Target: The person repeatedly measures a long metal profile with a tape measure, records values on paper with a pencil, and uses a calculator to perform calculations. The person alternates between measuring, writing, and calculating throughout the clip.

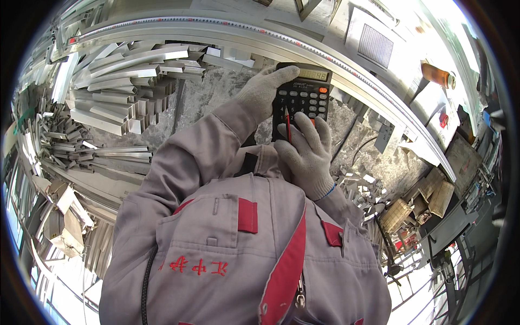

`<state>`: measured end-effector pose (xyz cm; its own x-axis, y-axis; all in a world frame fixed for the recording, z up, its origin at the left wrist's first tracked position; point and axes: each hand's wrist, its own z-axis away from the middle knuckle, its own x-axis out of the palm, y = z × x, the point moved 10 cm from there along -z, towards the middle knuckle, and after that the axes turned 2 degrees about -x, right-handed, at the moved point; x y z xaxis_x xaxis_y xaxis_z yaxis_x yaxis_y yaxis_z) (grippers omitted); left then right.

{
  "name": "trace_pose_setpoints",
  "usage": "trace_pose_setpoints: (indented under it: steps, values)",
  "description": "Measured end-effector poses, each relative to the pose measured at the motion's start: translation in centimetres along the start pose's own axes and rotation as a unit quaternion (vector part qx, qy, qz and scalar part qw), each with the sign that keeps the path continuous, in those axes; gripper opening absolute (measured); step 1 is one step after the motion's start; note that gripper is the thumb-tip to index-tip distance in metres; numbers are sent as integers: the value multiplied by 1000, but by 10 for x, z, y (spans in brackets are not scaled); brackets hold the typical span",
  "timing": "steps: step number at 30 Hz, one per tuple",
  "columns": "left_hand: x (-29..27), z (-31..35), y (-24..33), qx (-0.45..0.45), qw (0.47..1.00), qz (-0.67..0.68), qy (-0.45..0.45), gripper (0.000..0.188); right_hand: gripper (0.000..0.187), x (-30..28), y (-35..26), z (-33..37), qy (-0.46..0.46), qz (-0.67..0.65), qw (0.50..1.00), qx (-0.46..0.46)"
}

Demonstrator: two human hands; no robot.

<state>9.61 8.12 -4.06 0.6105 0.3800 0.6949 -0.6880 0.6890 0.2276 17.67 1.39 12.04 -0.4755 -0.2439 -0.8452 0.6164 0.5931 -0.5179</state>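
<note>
The white-gloved left hand's point(259, 93) fingers grasp the black rectangular calculator point(297, 101) near the long white measuring tape point(279, 36), while the white-gloved right hand's point(310, 153) fingers clasp a slim red pencil point(288, 129) over its keys.

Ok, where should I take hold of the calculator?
On the calculator, probably the straight right edge just below the display, coming from the right: that stretch is bare, while the left hand covers the upper left and the right hand the lower part.
</note>
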Motion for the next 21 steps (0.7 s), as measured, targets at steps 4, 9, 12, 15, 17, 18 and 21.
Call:
trace_pose_setpoints:
  steps: [4, 9, 12, 15, 17, 18, 21]
  values:
    - [-5, 0, 1, -11, 1000, -2, 12, 28, 29, -30, 23, 17, 98, 28, 994, 32]
    - [-12, -7, -6, -33, 999, -1, 29, 35, 35, -45, 49, 36, 157, 22, 986, 47]
    - [-10, -12, -10, -37, 999, 13, 23, 33, 28, -37, 57, 41, 130, 21, 989, 71]
    - [-5, -16, -16, -49, 998, 24, 15, 30, 21, -39, 66, 47, 161, -6, 983, 82]
    - [-8, -16, -21, -65, 997, 26, 40, 30, 18, -48, 69, 54, 202, -36, 976, 77]
    - [-7, -17, -23, -63, 997, 26, 39, 31, 19, -51, 77, 59, 209, -69, 970, 105]
    - [-4, -21, -26, -63, 996, 16, 56, 35, 28, -61, 106, 73, 197, -142, 952, 187]
